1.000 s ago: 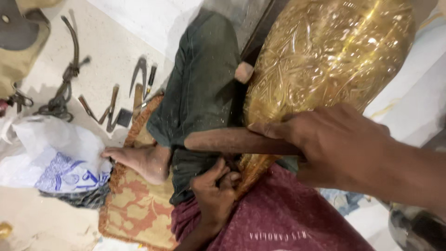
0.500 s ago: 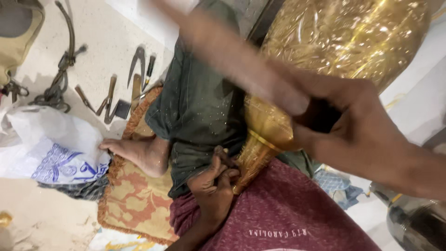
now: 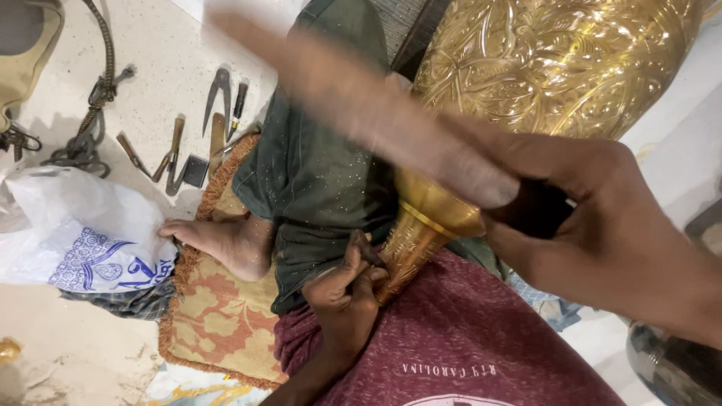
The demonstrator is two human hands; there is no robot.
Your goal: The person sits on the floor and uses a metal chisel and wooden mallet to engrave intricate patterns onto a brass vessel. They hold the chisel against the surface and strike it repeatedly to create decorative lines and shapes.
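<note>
A large engraved brass vessel (image 3: 556, 68) lies across my lap, its narrow neck (image 3: 421, 233) pointing down toward me. My right hand (image 3: 602, 233) grips the dark end of a wooden mallet (image 3: 361, 113), raised and blurred above the vessel. My left hand (image 3: 346, 293) holds a small dark chisel (image 3: 367, 248) against the neck of the vessel. My bare foot (image 3: 218, 240) rests on an orange patterned cushion (image 3: 218, 331), and green trousers (image 3: 316, 165) cover my leg.
Several metal hand tools (image 3: 188, 143) lie on the pale floor at upper left, beside a coiled rope (image 3: 98, 98). A white plastic bag with blue print (image 3: 83, 233) sits at the left. A dark metal object (image 3: 669, 368) shows at lower right.
The mallet went from lying low across the vessel's neck to raised and blurred above it. My left hand stayed at the neck with the chisel.
</note>
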